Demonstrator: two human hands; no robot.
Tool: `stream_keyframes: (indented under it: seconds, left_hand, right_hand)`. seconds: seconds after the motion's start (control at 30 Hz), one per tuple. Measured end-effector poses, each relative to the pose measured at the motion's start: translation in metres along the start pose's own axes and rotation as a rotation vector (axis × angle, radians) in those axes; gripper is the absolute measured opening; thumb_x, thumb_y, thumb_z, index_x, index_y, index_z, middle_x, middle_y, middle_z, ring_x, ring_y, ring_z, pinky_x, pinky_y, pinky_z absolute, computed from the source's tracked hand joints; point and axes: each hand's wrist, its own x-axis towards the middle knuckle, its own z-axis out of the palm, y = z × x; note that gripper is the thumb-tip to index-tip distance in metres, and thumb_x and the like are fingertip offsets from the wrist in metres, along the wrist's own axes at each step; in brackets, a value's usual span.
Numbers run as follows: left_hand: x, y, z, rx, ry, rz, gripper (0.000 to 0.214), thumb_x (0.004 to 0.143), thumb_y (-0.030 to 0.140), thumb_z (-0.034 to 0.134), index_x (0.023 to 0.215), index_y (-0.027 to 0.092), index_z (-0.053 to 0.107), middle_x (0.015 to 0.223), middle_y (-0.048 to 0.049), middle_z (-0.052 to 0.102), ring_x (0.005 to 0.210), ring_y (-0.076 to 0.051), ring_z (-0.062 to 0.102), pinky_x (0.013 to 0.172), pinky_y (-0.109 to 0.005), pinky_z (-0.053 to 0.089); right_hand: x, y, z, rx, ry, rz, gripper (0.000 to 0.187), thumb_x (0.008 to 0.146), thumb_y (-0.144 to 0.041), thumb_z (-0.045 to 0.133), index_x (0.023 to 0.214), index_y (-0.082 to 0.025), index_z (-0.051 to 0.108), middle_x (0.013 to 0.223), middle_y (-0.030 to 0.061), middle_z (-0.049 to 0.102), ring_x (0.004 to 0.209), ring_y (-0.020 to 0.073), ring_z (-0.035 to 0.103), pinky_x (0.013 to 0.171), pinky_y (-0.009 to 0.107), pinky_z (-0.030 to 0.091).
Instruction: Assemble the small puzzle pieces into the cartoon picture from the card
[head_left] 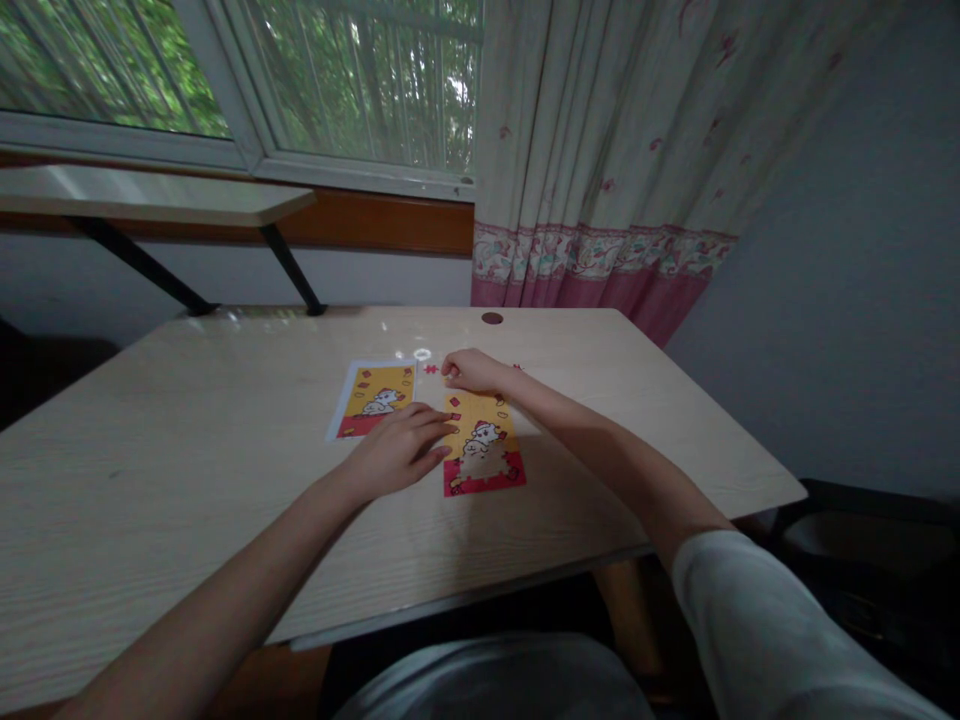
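Note:
A partly assembled jigsaw puzzle (465,487), yellow above and red below with a white cartoon animal, lies on the table. A gap with the table's colour shows in its lower middle. My left hand (401,448) rests with fingers stretched out, the tips at the puzzle's left edge. Above the puzzle's top left corner, my right hand (474,370) is pinched, with a small yellowish puzzle piece (448,380) at its fingertips, mostly hidden. Left of it lies a loose red puzzle piece (430,370). The reference picture (367,385) lies partly under my left hand.
The wooden table (225,470) has a raised shelf (150,195) on black legs at the back left. A white ring (422,354) lies near the loose piece. Another small red piece (517,367) sits beyond my right forearm. A brown round cap (492,318) is at the back edge.

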Motion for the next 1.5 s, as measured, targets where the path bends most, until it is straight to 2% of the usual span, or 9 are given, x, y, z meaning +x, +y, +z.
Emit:
stream_keyframes:
  seconds: [0.3, 0.47, 0.67, 0.83, 0.93, 1.0, 1.13, 1.27, 1.5]
  left_hand:
    - [-0.001, 0.000, 0.001, 0.036, -0.017, -0.006, 0.034, 0.091, 0.034, 0.043, 0.113, 0.017, 0.061, 0.116, -0.0096, 0.062, 0.106, -0.026, 0.049, 0.093, -0.044, 0.040]
    - [0.000, -0.001, 0.001, 0.034, -0.014, -0.018, 0.032, 0.090, 0.033, 0.045, 0.114, 0.018, 0.061, 0.116, -0.0092, 0.062, 0.108, -0.026, 0.049, 0.093, -0.045, 0.039]
    - [-0.001, -0.003, 0.002, 0.041, -0.001, -0.017, 0.033, 0.090, 0.033, 0.045, 0.114, 0.018, 0.061, 0.117, -0.0097, 0.062, 0.108, -0.027, 0.049, 0.093, -0.046, 0.039]
    - [0.000, -0.008, 0.002, 0.057, 0.020, -0.032, 0.033, 0.089, 0.033, 0.044, 0.114, 0.019, 0.061, 0.118, -0.0082, 0.062, 0.107, -0.027, 0.050, 0.092, -0.046, 0.041]
    - [0.003, -0.010, 0.003, 0.073, 0.025, -0.041, 0.033, 0.089, 0.032, 0.045, 0.114, 0.020, 0.061, 0.118, -0.0081, 0.062, 0.106, -0.027, 0.050, 0.091, -0.046, 0.041]
    - [0.005, -0.011, 0.003, 0.087, 0.018, -0.045, 0.033, 0.089, 0.031, 0.044, 0.115, 0.019, 0.060, 0.118, -0.0085, 0.062, 0.107, -0.027, 0.050, 0.092, -0.046, 0.041]
    - [0.008, -0.010, 0.000, 0.113, -0.010, -0.054, 0.032, 0.087, 0.029, 0.045, 0.113, 0.018, 0.061, 0.117, -0.0083, 0.063, 0.106, -0.027, 0.051, 0.090, -0.045, 0.042]
    - [0.020, -0.005, -0.006, 0.096, -0.010, -0.063, 0.027, 0.085, 0.032, 0.050, 0.103, 0.020, 0.066, 0.110, -0.0065, 0.066, 0.101, -0.027, 0.053, 0.086, -0.044, 0.043]
    - [0.054, 0.019, -0.001, -0.282, 0.085, -0.219, 0.023, 0.084, 0.031, 0.050, 0.086, 0.020, 0.070, 0.083, -0.0056, 0.071, 0.079, -0.020, 0.062, 0.072, -0.036, 0.049]
  right_hand:
    - [-0.002, -0.005, -0.004, 0.007, -0.080, 0.022, 0.031, 0.079, -0.012, 0.057, 0.109, -0.007, 0.061, 0.099, 0.0121, 0.068, 0.083, 0.0164, 0.060, 0.070, 0.024, 0.041]
    - [-0.008, -0.001, -0.006, 0.026, -0.103, -0.011, 0.024, 0.079, -0.008, 0.055, 0.101, -0.009, 0.064, 0.096, 0.0093, 0.068, 0.080, 0.0130, 0.058, 0.072, 0.022, 0.041]
    - [-0.014, 0.003, -0.006, 0.115, 0.022, -0.084, 0.017, 0.078, -0.008, 0.053, 0.090, -0.011, 0.065, 0.090, 0.0068, 0.066, 0.078, 0.0119, 0.056, 0.073, 0.023, 0.041]
    - [-0.051, 0.022, -0.019, 0.338, 0.180, -0.078, 0.027, 0.082, -0.017, 0.050, 0.106, -0.013, 0.062, 0.089, 0.0051, 0.066, 0.072, 0.0109, 0.054, 0.066, 0.024, 0.042]
    - [-0.082, 0.039, -0.028, 0.479, 0.228, -0.058, 0.022, 0.081, -0.024, 0.052, 0.096, -0.014, 0.066, 0.095, 0.0065, 0.067, 0.078, 0.0123, 0.057, 0.071, 0.026, 0.044]
    - [-0.100, 0.049, -0.029, 0.605, 0.260, -0.001, 0.021, 0.077, -0.027, 0.058, 0.090, -0.014, 0.067, 0.088, 0.0062, 0.069, 0.075, 0.0127, 0.059, 0.069, 0.027, 0.045]
    - [-0.125, 0.058, -0.019, 0.885, 0.324, 0.131, 0.028, 0.067, -0.033, 0.069, 0.085, -0.013, 0.064, 0.069, 0.0025, 0.067, 0.063, 0.0113, 0.060, 0.060, 0.025, 0.045]
    - [-0.132, 0.049, -0.002, 1.060, 0.369, 0.221, 0.035, 0.060, -0.039, 0.075, 0.081, -0.013, 0.063, 0.061, 0.0001, 0.065, 0.057, 0.0106, 0.060, 0.056, 0.024, 0.045]
    - [-0.132, 0.015, 0.019, 1.102, 0.394, 0.227, 0.034, 0.060, -0.041, 0.075, 0.081, -0.016, 0.064, 0.068, 0.0014, 0.068, 0.063, 0.0113, 0.063, 0.058, 0.023, 0.048]
